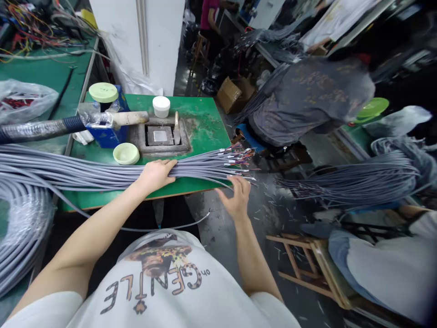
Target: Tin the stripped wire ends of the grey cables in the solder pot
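Note:
A thick bundle of grey cables [95,169] runs along the front of the green table, its stripped ends [239,157] with thin coloured wires fanning past the right edge. My left hand [157,175] lies across the bundle, its fingers closed over several cables. Beside the cable ends is my right hand [237,196], thumb and fingers apart. The tip of one cable reaches into the gap between them, and the fingertips are at the lowest ends. Below the table edge hangs a single loose cable [184,225], apart from both hands.
Behind the bundle are a square metal pot [160,135] set in the table, a scraper [176,130], a white tub [161,106], a pale green lid [126,154] and a blue box with a hose [41,130]. Coiled cable [27,237] lies left. A co-worker [307,100] sits at right, near a wooden stool [307,264].

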Demonstrator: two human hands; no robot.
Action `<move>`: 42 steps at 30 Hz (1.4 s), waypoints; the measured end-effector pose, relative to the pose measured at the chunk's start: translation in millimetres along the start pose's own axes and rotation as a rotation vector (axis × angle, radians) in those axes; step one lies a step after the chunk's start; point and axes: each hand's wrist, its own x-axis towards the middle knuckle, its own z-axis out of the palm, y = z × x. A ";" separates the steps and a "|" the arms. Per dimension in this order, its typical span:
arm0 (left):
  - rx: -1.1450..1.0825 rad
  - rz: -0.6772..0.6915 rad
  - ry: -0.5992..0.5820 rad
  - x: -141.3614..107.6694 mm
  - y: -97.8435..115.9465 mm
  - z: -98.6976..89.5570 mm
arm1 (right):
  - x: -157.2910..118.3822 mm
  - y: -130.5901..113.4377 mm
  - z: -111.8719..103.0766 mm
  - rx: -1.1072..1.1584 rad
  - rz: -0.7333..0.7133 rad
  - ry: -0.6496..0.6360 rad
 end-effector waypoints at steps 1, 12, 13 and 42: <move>-0.016 -0.037 0.009 0.6 -0.9 -0.9 | 8.3 3.1 3.0 -0.088 -0.056 -0.050; -0.187 -0.212 0.066 6.3 0.1 -21.0 | 165.6 44.9 -9.9 -0.150 -0.339 -0.579; -0.163 -0.211 0.096 8.1 0.0 -18.6 | 178.2 42.9 -9.8 -0.188 -0.357 -0.570; -0.161 0.098 0.539 -52.6 3.6 10.9 | 171.0 21.5 63.8 -0.392 -0.608 -0.621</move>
